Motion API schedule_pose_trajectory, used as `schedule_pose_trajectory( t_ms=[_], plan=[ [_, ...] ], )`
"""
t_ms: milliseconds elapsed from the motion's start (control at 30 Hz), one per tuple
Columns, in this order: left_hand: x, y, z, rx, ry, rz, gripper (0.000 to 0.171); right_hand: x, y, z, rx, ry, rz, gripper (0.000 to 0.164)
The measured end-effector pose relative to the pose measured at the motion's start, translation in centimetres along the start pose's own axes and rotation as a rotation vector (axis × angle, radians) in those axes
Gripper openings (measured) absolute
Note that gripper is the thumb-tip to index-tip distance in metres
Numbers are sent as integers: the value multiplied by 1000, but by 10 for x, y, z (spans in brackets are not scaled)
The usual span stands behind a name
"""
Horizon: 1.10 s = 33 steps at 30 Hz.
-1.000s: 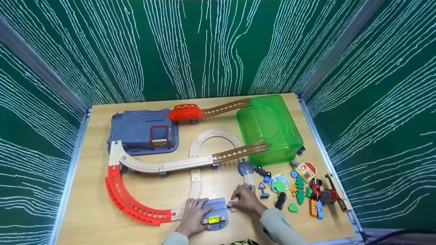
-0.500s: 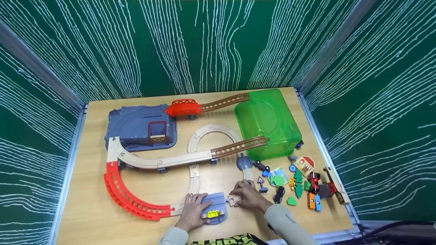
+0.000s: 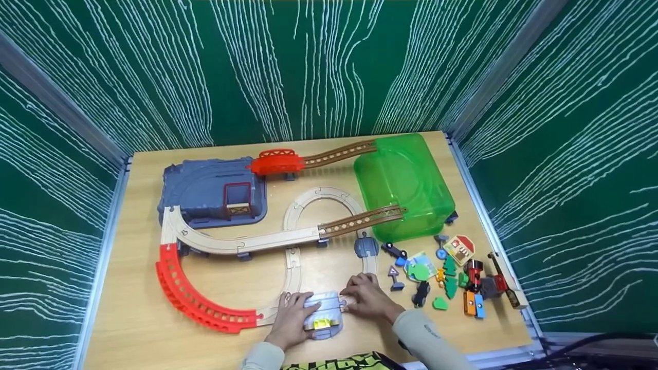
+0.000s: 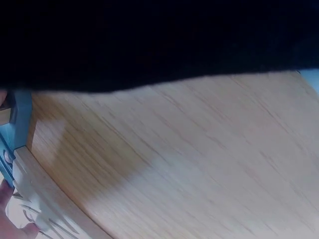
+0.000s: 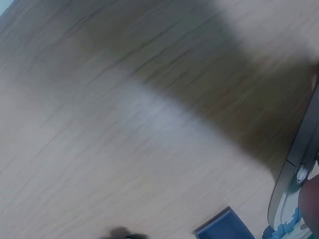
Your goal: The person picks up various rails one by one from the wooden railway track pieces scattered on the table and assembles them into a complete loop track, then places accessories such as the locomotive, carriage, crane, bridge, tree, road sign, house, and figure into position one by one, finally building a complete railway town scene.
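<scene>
My left hand (image 3: 292,319) grips the left side of a grey track piece (image 3: 329,304) with a yellow part on it, its fingers lying over the edge and the joint with the curved wooden track (image 4: 55,209). At the grey piece's right edge, my right hand (image 3: 369,299) pinches a short wooden track piece (image 3: 349,300). Its grey peg end meets the grey piece; whether it is seated cannot be told. A dark sleeve edge blocks the top of the left wrist view. Only a fingertip (image 5: 311,204) shows in the right wrist view.
A wooden loop (image 3: 323,192) passes under a raised track (image 3: 280,240). Around it stand a grey rocky base (image 3: 205,177), red curved track (image 3: 198,303) and upturned green bin (image 3: 406,185). Toy trees (image 3: 450,277), train cars (image 3: 474,303) and signs (image 3: 395,277) lie at right.
The right hand's wooden piece has shifted left against the grey piece. The grey piece has tipped slightly and looks brighter. The far grey connector on the right shifted slightly left.
</scene>
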<state>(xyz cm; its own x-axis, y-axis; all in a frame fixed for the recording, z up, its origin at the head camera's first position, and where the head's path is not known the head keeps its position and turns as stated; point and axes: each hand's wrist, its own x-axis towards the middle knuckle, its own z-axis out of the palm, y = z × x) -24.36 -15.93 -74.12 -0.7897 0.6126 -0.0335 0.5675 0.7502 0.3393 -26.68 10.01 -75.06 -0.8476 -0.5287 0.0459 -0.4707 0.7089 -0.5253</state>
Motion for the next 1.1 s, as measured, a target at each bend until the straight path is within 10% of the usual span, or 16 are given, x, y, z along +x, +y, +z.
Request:
schedule_pose_trajectory(
  t_ms=[1100],
  plan=[
    [-3,-3,6,7,-15,24,75,-3,-18,9,-117,77,112,14]
  ],
)
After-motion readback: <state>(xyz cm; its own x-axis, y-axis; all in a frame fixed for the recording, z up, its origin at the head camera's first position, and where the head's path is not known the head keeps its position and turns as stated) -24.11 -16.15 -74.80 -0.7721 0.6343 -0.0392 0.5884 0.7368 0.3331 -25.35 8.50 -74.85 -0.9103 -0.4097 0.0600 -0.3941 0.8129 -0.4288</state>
